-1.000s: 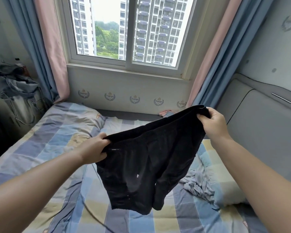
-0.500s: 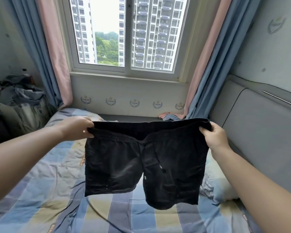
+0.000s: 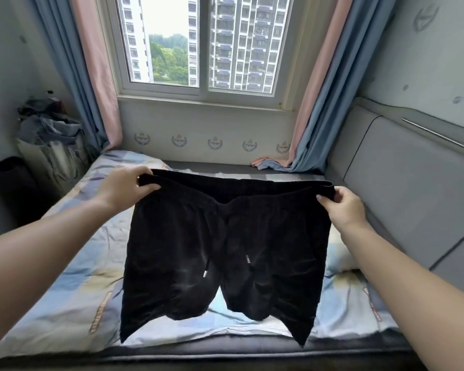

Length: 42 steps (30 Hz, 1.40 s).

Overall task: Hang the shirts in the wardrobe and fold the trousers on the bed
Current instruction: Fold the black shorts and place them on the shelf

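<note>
Head view: black shorts [image 3: 225,253], centre frame, waistband pinched by my left hand [image 3: 123,188] and right hand [image 3: 343,207]; lower flat onto bed [image 3: 73,285], legs even.

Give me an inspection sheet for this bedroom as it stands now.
Surface: bed with checked sheet, rumpled.
Job's things: black shorts held spread by the waistband above the bed, legs hanging; drawstring dangling.
Clutter: clothes pile on a bag at far left; pillow partly hidden behind the shorts.
Grippers: left hand and right hand each grip a waistband end.
Cables: nothing seen.
Surroundings: window, curtains both sides, grey headboard at right.
</note>
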{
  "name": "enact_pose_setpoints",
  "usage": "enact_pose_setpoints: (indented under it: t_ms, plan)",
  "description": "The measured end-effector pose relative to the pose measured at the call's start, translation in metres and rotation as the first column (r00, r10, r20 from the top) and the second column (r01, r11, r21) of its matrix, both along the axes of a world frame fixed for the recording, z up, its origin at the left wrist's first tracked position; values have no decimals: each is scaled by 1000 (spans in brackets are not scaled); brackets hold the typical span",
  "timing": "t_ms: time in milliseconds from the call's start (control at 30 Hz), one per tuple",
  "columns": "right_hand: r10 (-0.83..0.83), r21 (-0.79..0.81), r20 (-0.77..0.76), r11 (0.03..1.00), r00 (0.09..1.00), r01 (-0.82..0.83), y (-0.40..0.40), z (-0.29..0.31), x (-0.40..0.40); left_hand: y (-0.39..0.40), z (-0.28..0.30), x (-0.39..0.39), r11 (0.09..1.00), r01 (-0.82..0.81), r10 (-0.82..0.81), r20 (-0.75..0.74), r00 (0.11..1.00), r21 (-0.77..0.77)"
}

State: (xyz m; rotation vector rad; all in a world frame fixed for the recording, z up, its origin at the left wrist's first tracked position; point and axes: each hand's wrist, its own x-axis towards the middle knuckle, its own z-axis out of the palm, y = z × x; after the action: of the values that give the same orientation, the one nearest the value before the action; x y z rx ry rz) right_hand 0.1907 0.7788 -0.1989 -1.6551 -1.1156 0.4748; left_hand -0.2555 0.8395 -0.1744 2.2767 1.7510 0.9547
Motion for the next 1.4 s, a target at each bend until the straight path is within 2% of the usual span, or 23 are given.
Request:
enact_pose_setpoints:
  t_ms: [67,100,200,267,367,567,667,767,933,1067,1200,1300,1400]
  plan:
    - [-26,-23,46,999,999,27,-4,-1,0,-2,-5,1,999,-19,18,37,999,25]
    - [-38,-31,45,999,998,39,-4,-2,0,-1,-8,3,1000,-27,27,104,994,-1]
    - [-46,-70,5,997,999,46,9,-14,-6,10,-26,7,990,-22,70,346,936,-142]
    - [-32,-100,-76,995,997,24,23,-27,-13,20,-45,7,981,-37,114,408,906,-192]
    - [-24,-157,-173,988,985,-4,63,-64,-22,51,-88,7,967,-110,185,335,924,-230]
    - [-79,-330,-163,944,983,21,144,-167,-36,128,-196,12,906,-233,282,93,955,-353]
    - [-146,-430,-158,901,977,65,184,-225,-32,178,-250,21,860,-272,310,19,951,-431]
    - [-222,-473,-210,875,952,99,229,-269,-25,228,-291,33,843,-261,301,9,954,-471]
    - [-291,-485,-349,869,891,94,322,-339,-21,317,-360,53,789,-249,352,81,932,-562]
    - [-291,-526,-298,845,909,98,370,-404,-20,356,-424,57,758,-281,357,14,934,-588]
    - [-259,-542,-269,837,928,77,413,-465,-13,400,-483,58,777,-268,338,18,941,-570]
    - [-268,-519,-239,848,933,110,446,-494,-7,432,-511,61,810,-246,308,29,951,-532]
    - [-208,-491,-158,865,965,105,470,-516,-18,455,-534,58,813,-233,295,32,955,-534]
